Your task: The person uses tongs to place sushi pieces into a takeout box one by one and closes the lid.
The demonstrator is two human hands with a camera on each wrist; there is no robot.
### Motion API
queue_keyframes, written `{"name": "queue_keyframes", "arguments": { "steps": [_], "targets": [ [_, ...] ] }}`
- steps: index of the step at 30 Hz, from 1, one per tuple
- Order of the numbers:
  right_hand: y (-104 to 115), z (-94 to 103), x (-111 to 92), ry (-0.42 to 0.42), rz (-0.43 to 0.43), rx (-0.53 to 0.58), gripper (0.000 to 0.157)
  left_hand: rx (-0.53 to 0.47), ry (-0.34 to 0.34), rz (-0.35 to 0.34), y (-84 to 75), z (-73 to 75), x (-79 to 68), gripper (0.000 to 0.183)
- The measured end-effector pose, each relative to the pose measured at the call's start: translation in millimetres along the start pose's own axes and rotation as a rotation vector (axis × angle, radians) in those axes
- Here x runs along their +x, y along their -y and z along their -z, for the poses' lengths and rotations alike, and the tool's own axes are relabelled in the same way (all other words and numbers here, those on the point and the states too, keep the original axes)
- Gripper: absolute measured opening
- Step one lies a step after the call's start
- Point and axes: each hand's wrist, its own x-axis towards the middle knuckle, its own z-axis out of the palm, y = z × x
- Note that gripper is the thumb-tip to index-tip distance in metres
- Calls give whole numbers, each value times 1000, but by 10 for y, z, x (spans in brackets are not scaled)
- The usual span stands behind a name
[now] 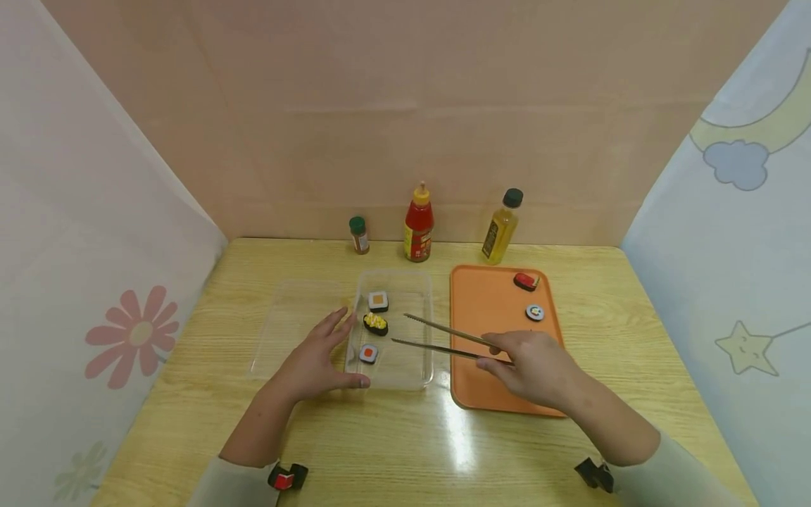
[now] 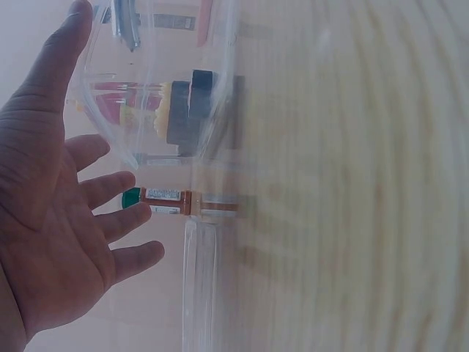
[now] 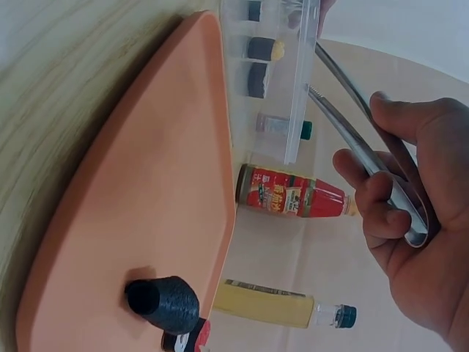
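Observation:
My right hand (image 1: 535, 366) grips metal tongs (image 1: 443, 329), their tips spread apart with nothing between them, over the right part of a clear plastic box (image 1: 405, 384). My left hand (image 1: 317, 359) is at the box's left wall, fingers and thumb extended and spread. In a column along the box's left side lie a square sushi roll with a tan centre (image 1: 378, 302), a sushi piece topped with yellow bits (image 1: 376, 324) and a roll with an orange-red centre (image 1: 369, 353). On the orange tray (image 1: 488, 391) are a red-topped sushi piece (image 1: 526, 282) and a round roll (image 1: 535, 312).
A clear lid (image 1: 279, 327) lies flat left of the box. Along the back stand a small green-capped spice jar (image 1: 359, 236), a red sauce bottle (image 1: 419, 229) and an oil bottle (image 1: 500, 232). Cloth walls enclose the wooden table (image 1: 380, 443) at the back and sides.

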Motion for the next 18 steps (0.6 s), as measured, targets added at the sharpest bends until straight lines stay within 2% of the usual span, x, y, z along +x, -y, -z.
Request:
{"name": "queue_keyframes", "arguments": {
  "steps": [18],
  "targets": [
    [-207, 138, -190, -150, 24, -19, 35, 0, 4, -1, -15, 14, -8, 130]
  ]
}}
